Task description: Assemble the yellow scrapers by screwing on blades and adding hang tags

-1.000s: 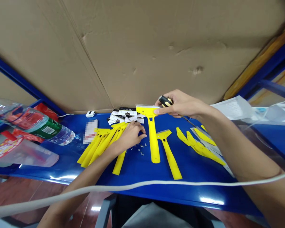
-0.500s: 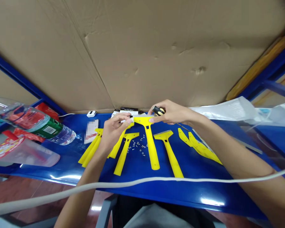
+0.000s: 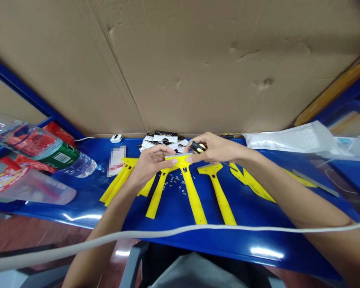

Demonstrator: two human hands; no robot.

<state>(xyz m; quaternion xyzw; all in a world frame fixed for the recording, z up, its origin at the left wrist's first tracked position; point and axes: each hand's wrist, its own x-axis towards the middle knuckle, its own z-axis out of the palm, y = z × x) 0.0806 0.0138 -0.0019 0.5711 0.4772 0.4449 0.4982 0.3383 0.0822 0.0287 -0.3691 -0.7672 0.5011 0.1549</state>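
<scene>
A yellow scraper [image 3: 193,198] is held by its wide head, its handle pointing down toward me. My left hand [image 3: 151,162] pinches the left end of that head, thumb in front and fingers behind. At the right end, my right hand [image 3: 216,148] grips it with the thumb. A black and yellow screwdriver [image 3: 198,148] is tucked in the same right hand, its shaft showing below the palm. On either side lie another yellow scraper [image 3: 217,196] and several more, such as the left one [image 3: 156,198]. Small screws and nuts [image 3: 175,182] are scattered beneath the hands.
Black and white packets [image 3: 165,138] lie against the cardboard wall [image 3: 198,72]. A water bottle [image 3: 57,154] and a plastic cup [image 3: 45,186] are at left. Yellow scraper parts [image 3: 255,186] and a white bag [image 3: 288,138] are at right. A white cable [image 3: 243,228] crosses in front.
My left hand has moved right and now pinches the scraper's head, where its fingers were beside the end before. The view has shifted slightly, showing more of the packets.
</scene>
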